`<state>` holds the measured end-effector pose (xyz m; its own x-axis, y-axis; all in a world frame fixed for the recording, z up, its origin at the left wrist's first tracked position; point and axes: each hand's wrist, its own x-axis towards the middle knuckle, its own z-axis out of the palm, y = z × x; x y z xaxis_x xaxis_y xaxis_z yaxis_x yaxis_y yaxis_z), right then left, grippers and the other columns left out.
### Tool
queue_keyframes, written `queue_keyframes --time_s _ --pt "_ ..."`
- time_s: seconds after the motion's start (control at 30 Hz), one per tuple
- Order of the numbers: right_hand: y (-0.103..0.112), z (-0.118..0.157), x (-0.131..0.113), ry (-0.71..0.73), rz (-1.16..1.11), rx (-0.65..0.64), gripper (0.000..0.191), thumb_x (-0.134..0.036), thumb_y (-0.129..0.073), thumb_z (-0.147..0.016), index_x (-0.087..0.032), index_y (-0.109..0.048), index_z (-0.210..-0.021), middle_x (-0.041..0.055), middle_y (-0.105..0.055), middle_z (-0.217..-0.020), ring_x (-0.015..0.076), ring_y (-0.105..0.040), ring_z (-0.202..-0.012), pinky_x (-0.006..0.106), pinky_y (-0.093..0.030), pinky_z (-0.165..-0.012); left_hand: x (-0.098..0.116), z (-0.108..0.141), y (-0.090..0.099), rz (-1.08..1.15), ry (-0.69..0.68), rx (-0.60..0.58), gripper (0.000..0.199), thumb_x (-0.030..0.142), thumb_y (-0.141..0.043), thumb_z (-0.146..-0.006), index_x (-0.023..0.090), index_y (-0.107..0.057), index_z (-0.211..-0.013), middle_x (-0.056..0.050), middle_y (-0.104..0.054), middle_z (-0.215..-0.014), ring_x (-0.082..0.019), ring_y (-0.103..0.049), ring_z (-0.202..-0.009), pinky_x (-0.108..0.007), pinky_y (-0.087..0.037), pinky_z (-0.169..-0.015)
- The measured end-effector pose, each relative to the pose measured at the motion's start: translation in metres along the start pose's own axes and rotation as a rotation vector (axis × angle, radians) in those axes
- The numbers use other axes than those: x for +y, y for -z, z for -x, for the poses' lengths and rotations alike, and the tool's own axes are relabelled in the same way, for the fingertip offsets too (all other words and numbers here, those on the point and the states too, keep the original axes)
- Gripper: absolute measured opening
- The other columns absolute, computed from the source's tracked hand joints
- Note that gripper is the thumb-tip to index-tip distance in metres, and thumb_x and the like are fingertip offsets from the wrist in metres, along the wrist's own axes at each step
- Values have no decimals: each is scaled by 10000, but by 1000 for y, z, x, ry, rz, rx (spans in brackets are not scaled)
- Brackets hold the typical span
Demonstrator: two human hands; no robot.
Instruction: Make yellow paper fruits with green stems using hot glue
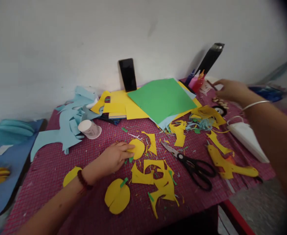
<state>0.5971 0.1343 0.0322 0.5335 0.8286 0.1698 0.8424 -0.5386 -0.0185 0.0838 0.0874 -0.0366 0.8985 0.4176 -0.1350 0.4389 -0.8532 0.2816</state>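
My left hand (116,156) lies palm down, fingers extended and touching the edge of a yellow paper cutout (136,148) with a green bit beneath it. My right hand (228,89) reaches to the back right corner of the table, fingers closed on a thin dark object (211,85) that I cannot make out. Another yellow cutout (117,196) with a green stem lies in front, and one more (71,176) is partly behind my left wrist. Black-handled scissors (190,163) and a yellow glue gun (229,164) rest at the right.
Green sheets (163,99) lie over yellow ones near the wall. A phone (127,75) leans there, and a dark bottle (211,58) stands right. A paper cup (89,129), blue scraps (70,125), yellow scraps (155,176) and a white cone (248,140) are around.
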Motion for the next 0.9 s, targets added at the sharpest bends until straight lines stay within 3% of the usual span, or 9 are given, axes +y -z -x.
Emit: queue_keyframes --time_s 0.1,0.17,0.23,0.3,0.37,0.47,0.6,0.7,0.9 --pt "31 49 1 18 -256 -13 595 -314 -296 -904 97 -680 -708 193 -690 -858 80 -620 -750 366 -337 -554 -7 0 -2 5 -51 5 423 86 -453 -845 270 -644 -1174 -25 -574 -1358 -228 -522 -1189 -455 -411 -1013" --pt "45 97 -12 96 -888 22 551 -272 -279 -891 64 -688 -739 141 -699 -765 36 -597 -661 412 -313 -540 -7 -1 -5 6 -57 23 419 95 -443 -860 260 -625 -1200 -34 -561 -1369 -230 -505 -1204 -456 -399 -1024" --pt "52 149 -34 209 -1428 -199 312 -229 -445 -871 -101 -730 -864 20 -690 -640 47 -612 -580 358 -342 -575 -4 -1 -8 1 -41 52 417 105 -428 -877 238 -599 -1233 -60 -545 -1379 -241 -489 -1219 -468 -392 -1029" --pt "51 195 -59 239 -1522 -317 193 -298 -565 -827 -203 -728 -867 -14 -692 -610 100 -639 -555 321 -412 -574 -1 0 -10 -8 -14 84 430 104 -409 -883 210 -568 -1268 -94 -536 -1378 -257 -484 -1217 -484 -402 -1013" --pt "43 230 -82 230 -1728 -518 155 -242 -705 -744 -226 -716 -899 -8 -722 -667 118 -656 -572 292 -465 -577 2 0 -11 -14 9 114 433 113 -399 -887 191 -545 -1287 -117 -537 -1365 -272 -486 -1202 -496 -418 -987" --pt "26 260 -111 240 -1911 -630 174 -206 -704 -785 -248 -663 -949 -25 -717 -709 109 -660 -639 255 -502 -625 0 0 -12 -5 18 147 429 144 -429 -882 186 -518 -1300 -109 -550 -1346 -264 -488 -1192 -482 -420 -995" --pt "8 273 -141 357 -1761 -493 36 -232 -571 -908 -224 -604 -920 -21 -677 -715 110 -631 -657 259 -504 -660 -6 -2 -11 19 14 170 458 106 -484 -818 144 -499 -1274 -108 -599 -1270 -234 -512 -1155 -418 -431 -1001" --pt "-2 276 -157 519 -1420 -371 142 -210 -452 -962 -202 -593 -951 16 -666 -806 135 -635 -767 294 -496 -736 -7 -3 -9 17 -6 165 399 119 -516 -799 167 -547 -1194 -98 -604 -1265 -241 -518 -1152 -433 -432 -994" --pt "-25 278 -175 871 -714 -325 179 -133 -456 -931 -166 -595 -1039 77 -672 -974 205 -590 -934 394 -435 -898 2 -2 -1 -27 -65 150 357 118 -510 -824 204 -605 -1157 -107 -567 -1312 -285 -428 -1274 -530 -305 -1084"
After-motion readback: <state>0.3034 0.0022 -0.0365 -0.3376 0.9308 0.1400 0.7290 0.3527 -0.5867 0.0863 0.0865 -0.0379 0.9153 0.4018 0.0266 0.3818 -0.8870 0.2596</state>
